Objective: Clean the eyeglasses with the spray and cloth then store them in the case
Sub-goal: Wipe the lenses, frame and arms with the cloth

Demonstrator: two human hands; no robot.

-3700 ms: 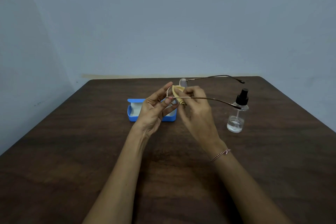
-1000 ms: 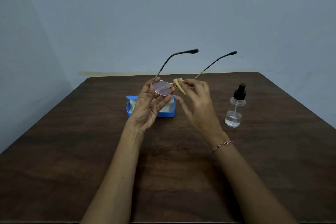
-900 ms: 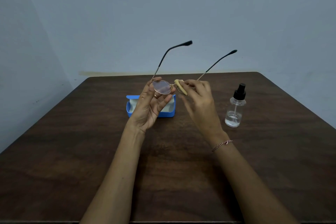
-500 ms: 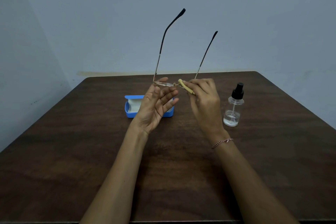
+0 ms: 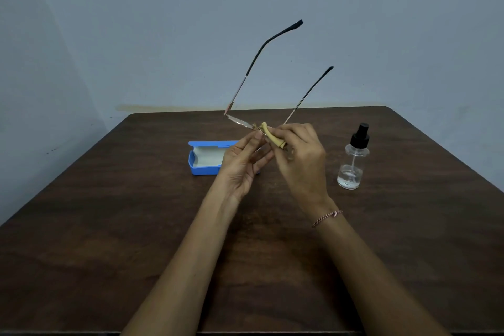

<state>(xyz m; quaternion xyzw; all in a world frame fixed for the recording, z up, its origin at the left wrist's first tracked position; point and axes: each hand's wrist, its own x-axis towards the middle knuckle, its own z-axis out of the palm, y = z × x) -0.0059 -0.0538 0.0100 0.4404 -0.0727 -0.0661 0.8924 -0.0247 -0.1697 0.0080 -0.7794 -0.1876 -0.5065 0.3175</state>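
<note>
Blue case, yellow cloth, dk brown woodgrain table

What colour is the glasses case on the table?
Blue outside, with a pale whitish lining; the case lies open, seen in the head view.

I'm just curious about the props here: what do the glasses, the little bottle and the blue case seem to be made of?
Eyeglasses: thin metal, rosy-gold sheen, with matte black tips, probably plastic.
Spray bottle: clear glass or hard plastic, see-through with liquid inside; black pump likely plastic.
Case: smooth blue shell, probably plastic, with a pale lining.
</note>
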